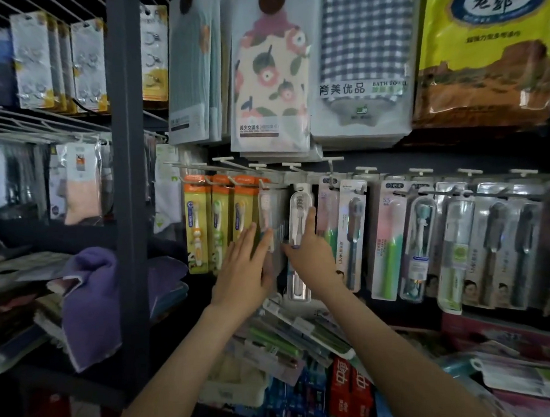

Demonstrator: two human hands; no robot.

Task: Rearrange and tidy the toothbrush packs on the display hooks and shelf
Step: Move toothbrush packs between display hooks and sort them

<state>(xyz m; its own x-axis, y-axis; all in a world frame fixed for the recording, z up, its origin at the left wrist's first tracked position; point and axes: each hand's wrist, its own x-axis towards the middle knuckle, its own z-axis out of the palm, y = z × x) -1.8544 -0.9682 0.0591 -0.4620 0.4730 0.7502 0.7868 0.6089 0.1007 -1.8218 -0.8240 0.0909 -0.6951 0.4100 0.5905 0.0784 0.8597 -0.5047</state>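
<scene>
**Two hands at the hooks: squaring the clear pack in its row**

Two hands work side by side here. The right hand (pixel 305 254) pinches a long clear plastic blister pack (pixel 297 226) holding a white toothbrush, with the thumb lying up its right edge and a fingertip at its left edge. This pack hangs roughly upright below a white wire hook (pixel 292 166). Whether its hang hole sits fully on the wire cannot be told.

Just left of the clear plastic blister pack, the left hand (pixel 248 268) lies with straight, loosely spread fingers pressed flat against a second clear pack with a pinkish brush (pixel 265 215). Further left of it hang three yellow card packs with orange tops (pixel 200 225). Just right of it hang card-backed packs with green-handled brushes (pixel 328 234). Below it, a jumbled pile of loose toothbrush packs (pixel 294 333) lies on the shelf.

The step in hand looks like settling the pinched pack into line with its neighbours. To do it well:

- The person should hold the light edge pinch and not squeeze the face, since thin blister plastic likely buckles and slips.
- The pack should be guided so its face points outward and its lower end hangs straight down.
- The flat left hand serves best as a steady stop, holding the pinkish pack back so the two do not overlap or swing into each other.
- A release is probably safe only once the top of the pack is seated on the hook; otherwise it could drop into the pile beneath.
</scene>
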